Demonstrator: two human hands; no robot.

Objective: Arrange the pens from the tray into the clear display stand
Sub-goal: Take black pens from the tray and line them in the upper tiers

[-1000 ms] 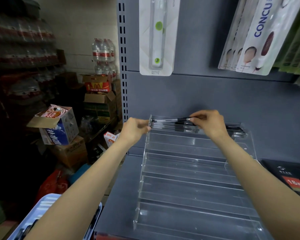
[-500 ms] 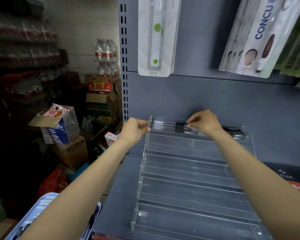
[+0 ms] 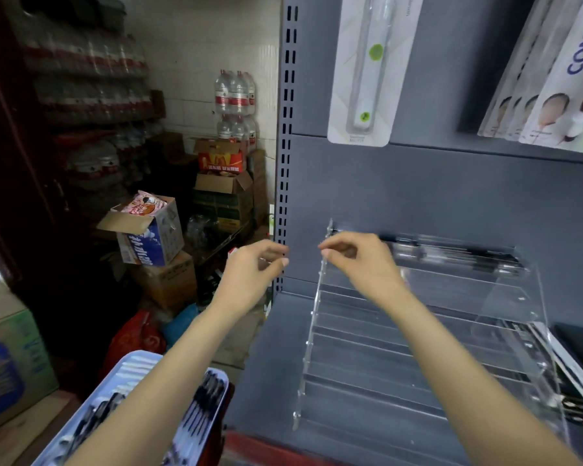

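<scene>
honestly, the pens up in the top row of the clear display stand could roll if its edge gets knocked; more wait in the tray below. both hands, the left hand and right hand, have let go since a moment ago, fingers loosely curled, empty.

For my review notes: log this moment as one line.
left hand: empty | right hand: empty | pens: stand top row | tray: more pens
</scene>
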